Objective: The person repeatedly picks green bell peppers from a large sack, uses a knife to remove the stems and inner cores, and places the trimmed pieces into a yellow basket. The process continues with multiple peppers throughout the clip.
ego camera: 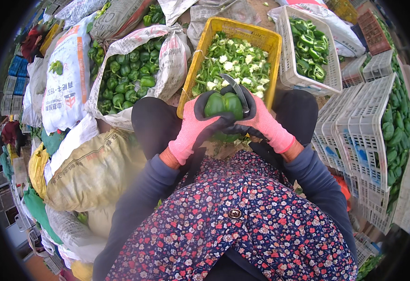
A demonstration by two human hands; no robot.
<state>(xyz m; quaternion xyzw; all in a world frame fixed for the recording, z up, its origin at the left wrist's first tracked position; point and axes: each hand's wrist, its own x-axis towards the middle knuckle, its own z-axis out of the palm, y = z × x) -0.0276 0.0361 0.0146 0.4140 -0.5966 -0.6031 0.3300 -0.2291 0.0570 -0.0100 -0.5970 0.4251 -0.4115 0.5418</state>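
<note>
A whole green bell pepper [222, 105] is held between my two hands, above the near end of a yellow plastic crate [275, 52]. My left hand [198, 123], in a pink glove with a black coated palm, grips the pepper's left side. Gloved the same way, my right hand [261, 121] grasps a curved knife [238, 93] whose blade lies along the pepper's right side. Its fingers also touch the pepper from below. Pepper cores and stems [233, 65] fill the crate. The knife's handle is mostly hidden in the right hand.
An open woven sack [171, 70] of whole green peppers [127, 73] stands left of the crate. To the right, a white crate [285, 45] holds cut pepper pieces [310, 49]. Stacked white crates [361, 133] rise at far right. Full sacks [64, 77] crowd the left, with people [31, 42] beyond.
</note>
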